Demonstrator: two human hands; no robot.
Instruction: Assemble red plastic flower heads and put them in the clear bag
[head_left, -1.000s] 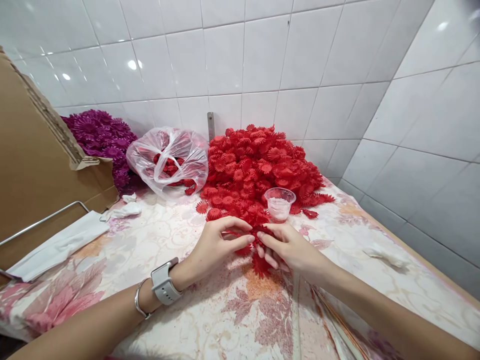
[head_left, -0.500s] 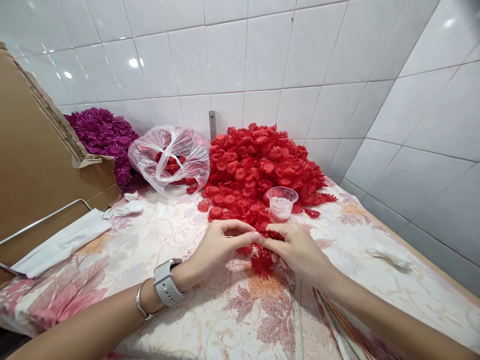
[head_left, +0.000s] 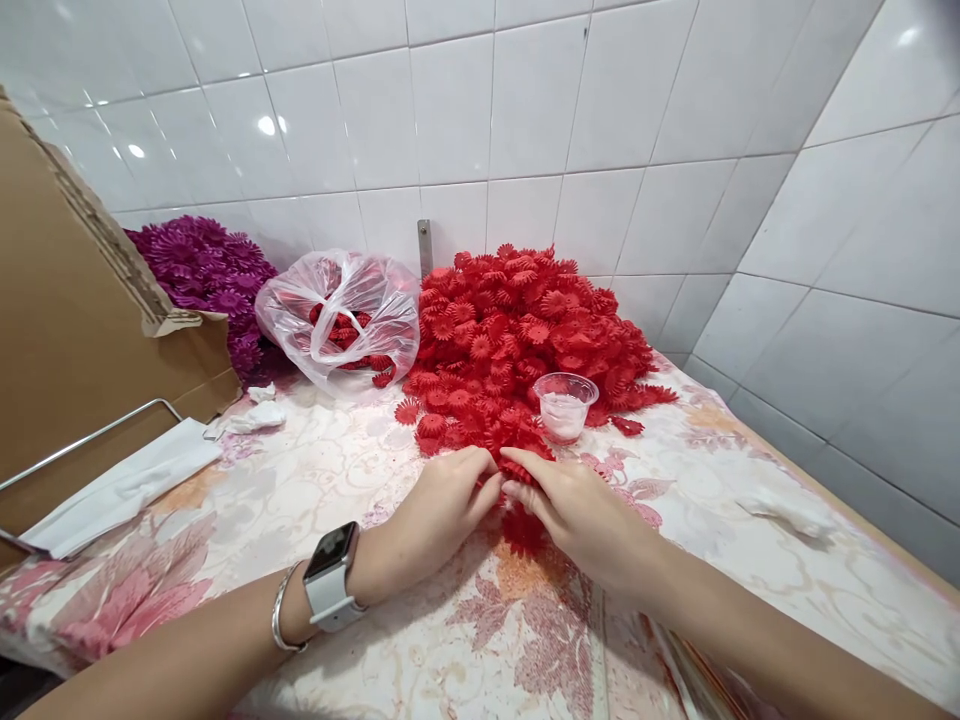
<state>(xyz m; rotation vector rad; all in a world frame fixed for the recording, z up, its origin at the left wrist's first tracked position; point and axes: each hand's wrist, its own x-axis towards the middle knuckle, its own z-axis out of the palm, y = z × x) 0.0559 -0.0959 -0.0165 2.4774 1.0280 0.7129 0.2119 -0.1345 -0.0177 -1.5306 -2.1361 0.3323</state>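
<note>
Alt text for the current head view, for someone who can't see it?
A person's left hand and right hand are close together at red petalled pieces, before a large red heap. A clear cup stands beside it; a plastic bag and purple pile sit leftward.

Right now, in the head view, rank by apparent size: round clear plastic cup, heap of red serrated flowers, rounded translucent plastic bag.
1. Heap of red serrated flowers
2. Translucent plastic bag
3. Clear plastic cup

Worktop (head_left: pixel 420 630), centre: petal heap (head_left: pixel 502 345) before tiled wall (head_left: pixel 450 110); left hand (head_left: pixel 442 505), right hand (head_left: pixel 581 505) at its near edge; cup (head_left: pixel 564 412) at its front right. Left of heap: plastic bag (head_left: pixel 292 330), then second heap (head_left: pixel 217 265), partly behind cardboard (head_left: pixel 82 300). Wad (head_left: pixel 784 515) far right.
</note>
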